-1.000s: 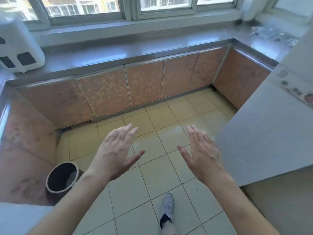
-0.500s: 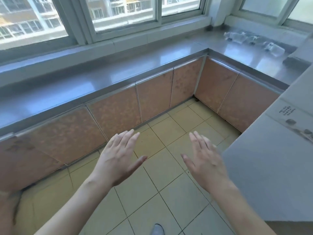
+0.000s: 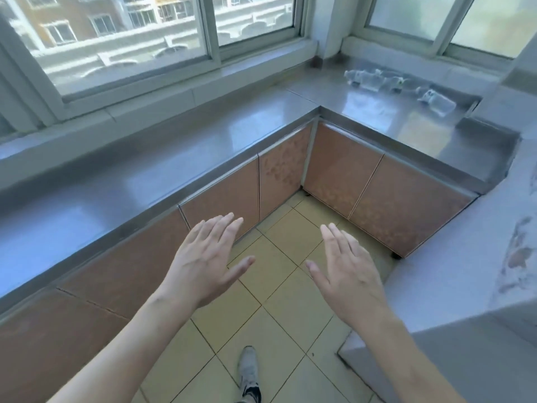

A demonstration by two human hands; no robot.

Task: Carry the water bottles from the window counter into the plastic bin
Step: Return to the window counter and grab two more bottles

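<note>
Several clear water bottles [image 3: 389, 82] lie on their sides on the steel window counter [image 3: 377, 112] at the far right, under the side window. One of them [image 3: 436, 101] lies apart, nearest the right edge. My left hand [image 3: 206, 263] and my right hand [image 3: 345, 269] are held out flat over the floor, palms down, fingers apart, holding nothing. Both hands are well short of the bottles. No plastic bin is in view.
The L-shaped steel counter runs along the windows above brown cabinet doors [image 3: 343, 175]. A grey-white surface [image 3: 465, 271] stands close on my right. Yellow floor tiles [image 3: 279, 301] lie between them, with my shoe [image 3: 248, 370] below.
The view has swung to the right and up, bringing the counter corner and the bottles closer. The black bucket and white appliance on the left have left the view. Both hands stay open.
</note>
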